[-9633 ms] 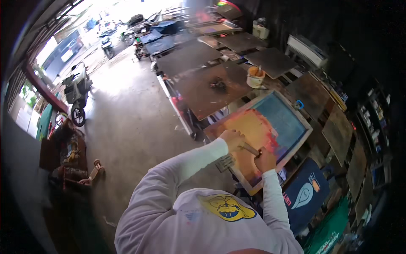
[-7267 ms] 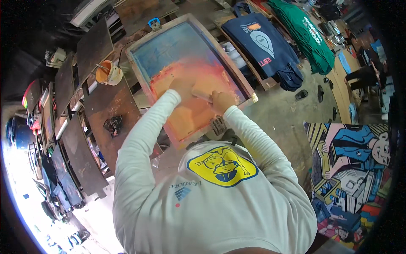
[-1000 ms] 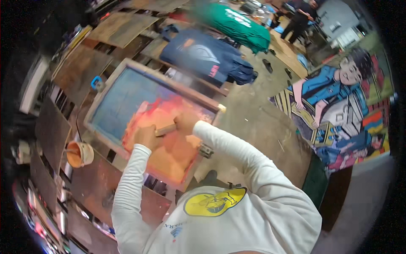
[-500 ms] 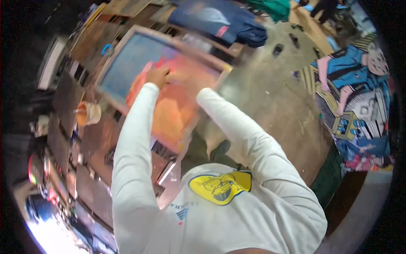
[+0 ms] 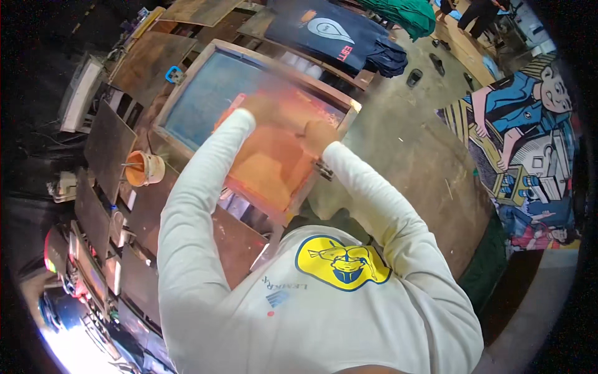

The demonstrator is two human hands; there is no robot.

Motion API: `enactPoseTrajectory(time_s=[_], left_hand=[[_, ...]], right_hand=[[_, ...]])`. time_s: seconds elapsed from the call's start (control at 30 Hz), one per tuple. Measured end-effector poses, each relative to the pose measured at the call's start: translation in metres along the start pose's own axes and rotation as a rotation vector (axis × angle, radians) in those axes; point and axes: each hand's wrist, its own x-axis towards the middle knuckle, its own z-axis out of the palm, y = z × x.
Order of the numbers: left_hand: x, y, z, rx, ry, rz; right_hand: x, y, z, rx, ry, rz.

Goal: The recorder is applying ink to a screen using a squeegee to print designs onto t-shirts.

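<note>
A wooden-framed printing screen (image 5: 193, 83), blue on one side and smeared with red and orange ink (image 5: 268, 174) on the other, lies before me. My right hand (image 5: 321, 136) is wrapped round the near right end of a squeegee (image 5: 291, 118) on the inked side. My left hand (image 5: 261, 107) is at its other end, farther away and leftward, its fingers smeared by motion. A metal clamp (image 5: 323, 170) sits at the screen's right edge, a blue-handled one (image 5: 175, 75) at its left. A bucket of orange ink (image 5: 152, 169) with a stick stands left of the screen.
Dark boards (image 5: 109, 143) line the left. A printed navy garment (image 5: 311, 34) and green cloth (image 5: 405, 15) lie beyond the screen. Sandals (image 5: 415, 78) are on the floor (image 5: 405, 156). Two people (image 5: 476, 22) stand far right, above a painted mural (image 5: 523, 149).
Compared with one second ago, my left hand is farther up the screen, so the squeegee now slants down to the right instead of up. The whole view has shifted.
</note>
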Motion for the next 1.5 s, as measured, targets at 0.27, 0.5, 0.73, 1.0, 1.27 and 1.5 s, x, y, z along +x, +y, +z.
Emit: enactPoseTrajectory(time_s=[0.27,0.5,0.73,1.0,1.27,1.5], left_hand=[[0.080,-0.060,0.039,-0.148,0.120,-0.053],[0.039,-0.062,0.082,-0.248,0.437,0.127],[-0.070,-0.025,0.018,-0.253,0.064,0.134],[-0.010,-0.038,0.033,-0.157,-0.003,0.094],[0.046,-0.043,0.048,-0.161,0.119,0.098],[-0.083,-0.025,0.034,-0.277,0.163,0.131]], right_hand=[[0.057,-0.002,-0.011,-0.101,0.133,0.170],[0.028,-0.033,-0.015,-0.137,0.021,0.028],[-0.033,-0.068,0.035,0.142,-0.083,0.092],[0.003,-0.021,0.006,-0.013,-0.058,0.013],[0.031,-0.007,-0.006,-0.091,-0.002,0.101],[-0.033,-0.068,0.043,0.096,-0.091,0.069]])
